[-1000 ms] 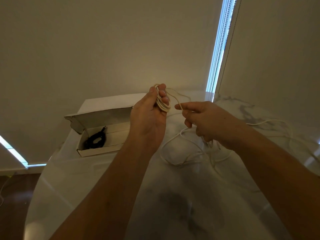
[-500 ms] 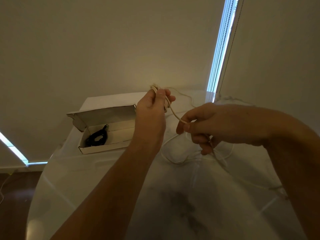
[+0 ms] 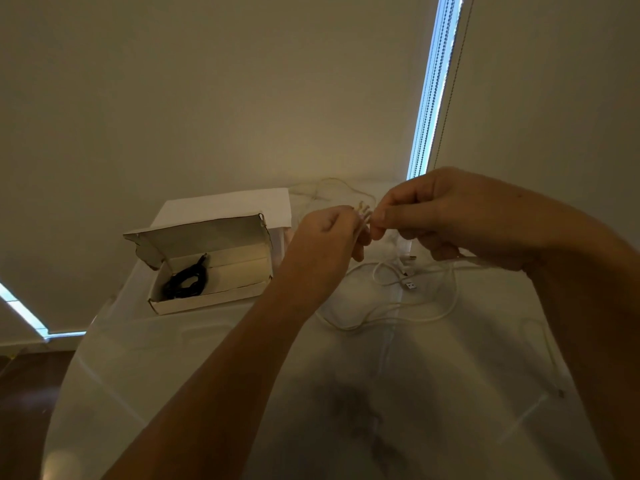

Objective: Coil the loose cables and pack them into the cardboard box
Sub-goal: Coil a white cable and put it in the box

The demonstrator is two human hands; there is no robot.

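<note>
Head view: the left hand (image 3: 323,233) grips a small white cable coil (image 3: 363,211); the right hand (image 3: 446,216) pinches its strand beside it. Coiling is midway, I judge; slack (image 3: 388,320) below needs winding, then the cardboard box (image 3: 207,268) left.

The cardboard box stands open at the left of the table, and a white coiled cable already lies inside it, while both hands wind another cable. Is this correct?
Not quite: the coiled cable inside the cardboard box is black, not white, as the head view shows. The rest holds: the box stands open at the left of the table, and the left hand and right hand work a white cable.
</note>
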